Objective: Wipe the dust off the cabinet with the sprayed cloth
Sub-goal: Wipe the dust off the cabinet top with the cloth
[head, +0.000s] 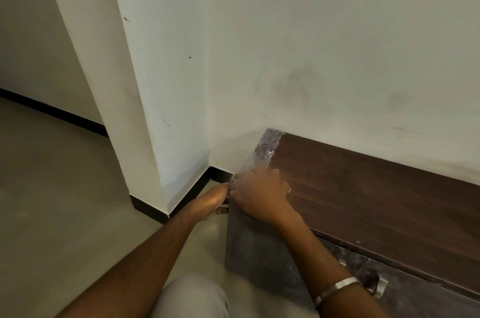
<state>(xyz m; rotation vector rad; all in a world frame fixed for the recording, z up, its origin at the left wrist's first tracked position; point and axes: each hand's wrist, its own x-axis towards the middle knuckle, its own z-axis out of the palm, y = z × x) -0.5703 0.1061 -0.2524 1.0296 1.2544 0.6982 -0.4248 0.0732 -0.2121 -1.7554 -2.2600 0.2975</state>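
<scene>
Dim soft indoor light; right hand (255,195) motion-blurred; wide-angle edge distortion.

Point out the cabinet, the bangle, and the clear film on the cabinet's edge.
cabinet (363,188): head view, bare wooden top.
bangle (337,288): head view, silver band on the right wrist.
clear film (265,147): head view, crinkled strip along the cabinet's left end.

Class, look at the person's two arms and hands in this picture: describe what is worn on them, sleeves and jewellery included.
Both forearms are bare, with no sleeves in view. The right wrist carries a plain silver-coloured bangle. The right hand shows a ring on one finger. The left hand shows no jewellery that can be made out; it is blurred. No gloves are on either hand.
</scene>
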